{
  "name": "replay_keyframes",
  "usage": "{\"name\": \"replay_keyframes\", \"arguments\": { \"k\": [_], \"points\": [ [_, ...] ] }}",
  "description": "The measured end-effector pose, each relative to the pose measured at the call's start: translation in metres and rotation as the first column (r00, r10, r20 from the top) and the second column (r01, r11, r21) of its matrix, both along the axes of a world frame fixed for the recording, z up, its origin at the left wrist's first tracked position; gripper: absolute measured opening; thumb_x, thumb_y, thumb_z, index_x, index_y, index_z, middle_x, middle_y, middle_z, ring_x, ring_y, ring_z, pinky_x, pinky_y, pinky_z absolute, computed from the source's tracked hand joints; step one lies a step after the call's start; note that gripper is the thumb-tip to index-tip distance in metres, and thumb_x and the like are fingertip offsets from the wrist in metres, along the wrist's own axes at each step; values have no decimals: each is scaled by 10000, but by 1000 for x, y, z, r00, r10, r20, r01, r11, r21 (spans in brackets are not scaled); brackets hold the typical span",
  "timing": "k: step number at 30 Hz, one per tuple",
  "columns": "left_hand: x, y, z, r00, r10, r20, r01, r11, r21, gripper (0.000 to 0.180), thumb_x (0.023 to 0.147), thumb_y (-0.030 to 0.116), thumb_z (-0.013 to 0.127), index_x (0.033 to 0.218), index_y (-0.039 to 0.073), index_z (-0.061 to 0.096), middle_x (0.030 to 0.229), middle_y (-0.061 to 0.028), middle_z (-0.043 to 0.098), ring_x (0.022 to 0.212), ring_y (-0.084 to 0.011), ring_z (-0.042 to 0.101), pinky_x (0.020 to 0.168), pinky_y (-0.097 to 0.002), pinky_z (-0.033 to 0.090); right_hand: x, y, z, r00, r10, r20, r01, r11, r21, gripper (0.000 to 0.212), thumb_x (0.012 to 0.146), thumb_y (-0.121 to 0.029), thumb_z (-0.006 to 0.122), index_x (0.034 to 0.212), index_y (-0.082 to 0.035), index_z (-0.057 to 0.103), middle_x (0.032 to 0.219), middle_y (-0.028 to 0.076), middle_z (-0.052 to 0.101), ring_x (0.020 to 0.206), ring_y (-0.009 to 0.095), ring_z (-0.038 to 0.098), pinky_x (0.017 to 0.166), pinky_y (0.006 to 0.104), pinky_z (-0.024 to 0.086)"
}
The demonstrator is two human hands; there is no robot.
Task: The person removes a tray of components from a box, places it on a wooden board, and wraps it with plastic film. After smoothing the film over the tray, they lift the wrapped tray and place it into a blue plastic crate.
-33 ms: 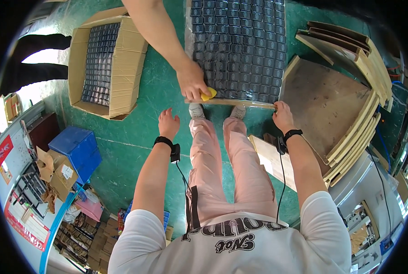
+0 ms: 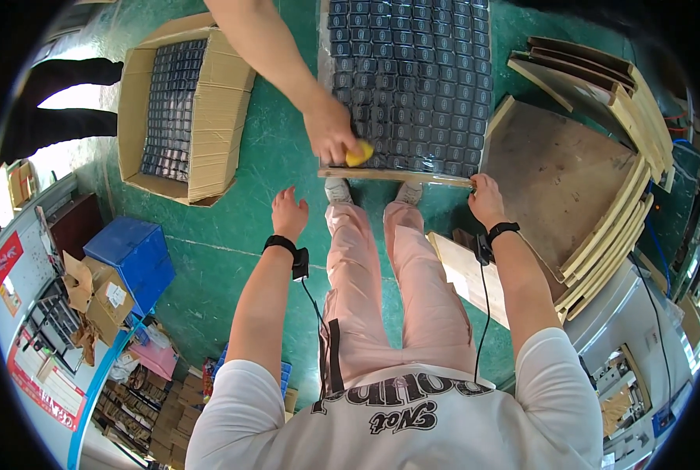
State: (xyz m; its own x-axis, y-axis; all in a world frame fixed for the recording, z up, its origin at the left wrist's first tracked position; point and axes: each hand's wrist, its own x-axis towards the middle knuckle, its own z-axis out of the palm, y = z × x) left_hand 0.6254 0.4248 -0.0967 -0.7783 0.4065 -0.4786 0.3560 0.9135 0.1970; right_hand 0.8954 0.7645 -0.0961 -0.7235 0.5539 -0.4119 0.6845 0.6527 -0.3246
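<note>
L hand (image 2: 289,214) loosely spread, apart fr. tray (image 2: 401,176) ahead; R hand (image 2: 487,200) pinching its nr. R corner.

I've right grip (image 2: 487,201) on tray (image 2: 412,176) corner, left grip (image 2: 289,215) loose nearby; co-worker's hand (image 2: 330,131) holds yellow sponge (image 2: 360,154).

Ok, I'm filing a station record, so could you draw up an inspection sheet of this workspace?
Surface: green floor with a pale line.
Job's things: film-covered panel of dark blocks, wooden edge strip nearest the wearer; yellow pad in a co-worker's hand.
Clutter: open cardboard box of dark blocks, left; stacked wooden-edged boards, right.
Hands: left hand holds nothing; right hand at the strip's right end, grip unclear.
Cables: left wrist cable, right wrist cable, both black.
Surroundings: blue box, left; dark-trousered legs, upper left.
</note>
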Motion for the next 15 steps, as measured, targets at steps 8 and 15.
{"name": "replay_keyframes", "arguments": {
  "k": [8,15],
  "points": [
    [-3,-16,2,999,-2,45,2,1000,1,399,689,182,506,1060,52,442,1047,-162,459,987,-322,416,819,-380,370,-6,-3,4,999,-9,33,9,1000,11,337,605,-43,558,920,-94,449,995,87,455,977,271,407,816,350,368],
    [2,16,16,994,-84,74,80,996,48,410,676,156,515,1065,54,436,1053,-144,459,988,-311,417,812,-377,373,-25,2,5,999,1,35,-10,968,252,203,618,-67,531,821,-79,517,955,87,470,934,275,428,768,355,385]
  ]
}}
